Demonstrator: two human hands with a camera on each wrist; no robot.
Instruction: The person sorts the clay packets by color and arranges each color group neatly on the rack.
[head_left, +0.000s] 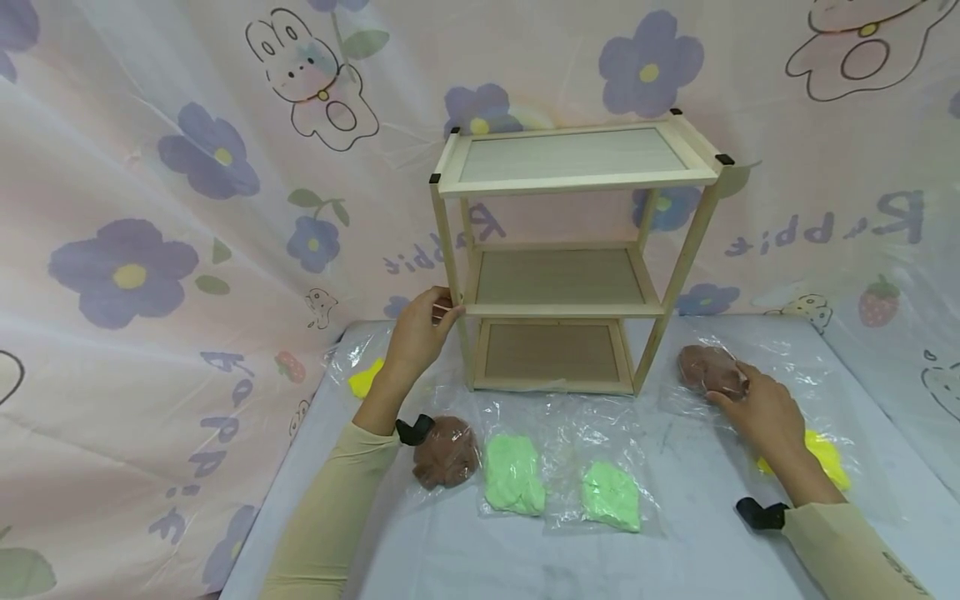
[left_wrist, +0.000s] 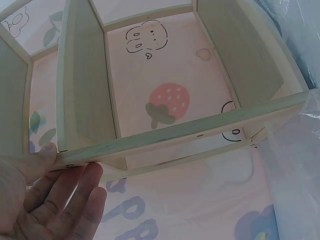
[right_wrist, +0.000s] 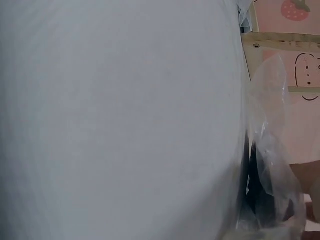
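Wooden three-tier shelf (head_left: 562,279) upright on the white-covered desk (head_left: 697,558), near its back edge, in front of a printed backdrop (head_left: 300,467) with purple flowers, rabbits and strawberries. Left hand (head_left: 417,333) at the shelf's front left post, at middle-tier height; grip closed about the post, thumb on one side, fingertips on the other in the left wrist view. Right hand (head_left: 768,417) to the right of the shelf, well apart from it; grip grasping the near end of a bagged brown lump (head_left: 708,371), thumb and fingers on the clear plastic. Whether that lump is raised off the desk, cannot tell; right wrist view shows mostly white cloth, with plastic and part of the hand at the edge. Bagged yellow lump (head_left: 827,460) partly hidden by the right forearm; smaller yellow patch (head_left: 364,380) behind the left forearm. Before the shelf, left to right: second brown lump (head_left: 447,457), larger green lump (head_left: 514,477), smaller green lump (head_left: 611,497), all bagged.
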